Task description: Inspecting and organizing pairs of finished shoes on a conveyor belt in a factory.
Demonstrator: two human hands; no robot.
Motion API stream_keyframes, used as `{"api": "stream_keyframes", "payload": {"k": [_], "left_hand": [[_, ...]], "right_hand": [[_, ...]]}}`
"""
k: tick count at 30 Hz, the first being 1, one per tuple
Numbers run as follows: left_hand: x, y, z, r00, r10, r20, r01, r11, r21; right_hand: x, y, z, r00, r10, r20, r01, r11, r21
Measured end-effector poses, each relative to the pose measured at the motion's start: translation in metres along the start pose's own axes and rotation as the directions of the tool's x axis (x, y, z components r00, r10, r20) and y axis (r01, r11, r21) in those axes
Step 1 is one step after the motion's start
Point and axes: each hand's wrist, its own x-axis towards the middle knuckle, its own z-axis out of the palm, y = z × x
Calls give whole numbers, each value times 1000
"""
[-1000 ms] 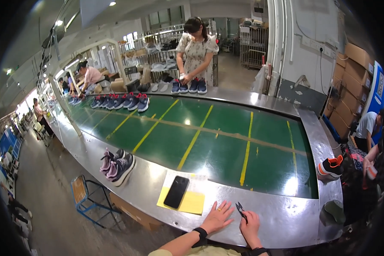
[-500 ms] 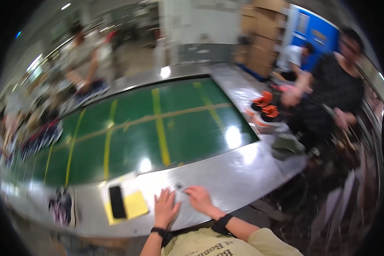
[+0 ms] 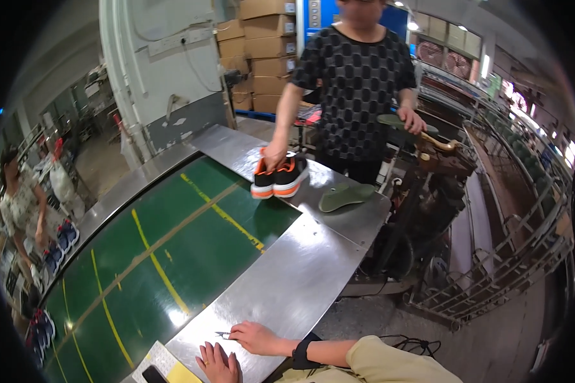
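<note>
Right hand point(image 3: 254, 337) closed round snips point(image 3: 222, 334), blades jutting clear, likely keeping tips free; left hand point(image 3: 219, 366) spread, gripping nothing, apparently resting on counter point(image 3: 281, 281).

Right hand point(image 3: 254, 337) holding snips point(image 3: 222, 335), left hand point(image 3: 218, 365) on counter point(image 3: 281, 293) — green belt point(image 3: 191, 246)

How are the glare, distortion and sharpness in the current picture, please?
Head view: white glare on the green belt by its near edge, and shine on the metal counter; head view: the pale column bows, fisheye-style, with black corners; head view: the right hand and left hand look fairly sharp, while the snips are too small to judge.
</note>
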Motion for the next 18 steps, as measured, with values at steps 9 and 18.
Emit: {"api": "stream_keyframes", "payload": {"k": [9,18], "left_hand": [[-6,-5,9,995,31,90,-45,987,157],[-11,-7,11,994,19,105,-37,984,173]], "right_hand": [[-10,17,14,986,48,157,-63,994,92],[-7,13,8,972,159,173,-195,957,217]]}}
